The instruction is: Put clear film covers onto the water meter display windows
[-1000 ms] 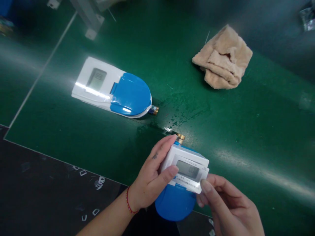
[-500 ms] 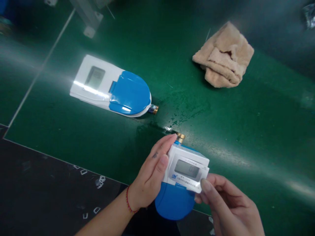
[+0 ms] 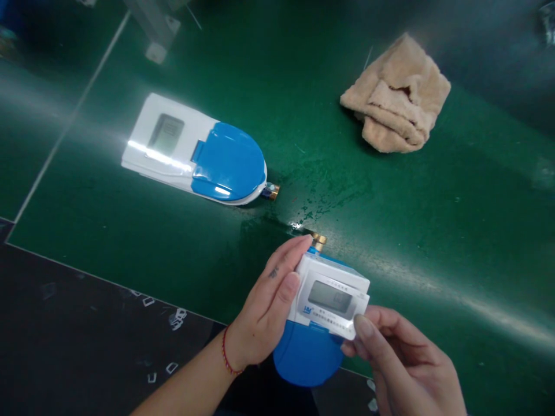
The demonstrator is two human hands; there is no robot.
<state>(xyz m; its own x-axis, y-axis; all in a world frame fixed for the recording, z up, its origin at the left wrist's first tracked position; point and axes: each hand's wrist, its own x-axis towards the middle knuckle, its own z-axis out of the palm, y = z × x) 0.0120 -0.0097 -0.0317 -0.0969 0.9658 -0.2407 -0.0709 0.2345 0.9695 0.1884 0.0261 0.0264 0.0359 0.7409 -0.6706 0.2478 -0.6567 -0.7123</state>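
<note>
A white and blue meter [image 3: 309, 352] with a grey display is at the table's near edge, its brass fitting pointing away from me. My left hand [image 3: 266, 312] holds its left side, fingers together along the white housing. Between the thumb and fingers of my right hand [image 3: 403, 358] is the lower right corner of a white printed faceplate [image 3: 318, 312], which frames the display and sits slightly askew on the housing. A second white and blue meter [image 3: 229, 162] lies farther off to the left, its brass end toward the right.
A folded beige cloth [image 3: 399, 95] lies at the upper right of the green table [image 3: 455, 231]. Small wet marks spot the surface between the meters. A grey metal bracket [image 3: 158, 34] stands at the top left. Small white pieces [image 3: 177, 318] lie on the dark floor below.
</note>
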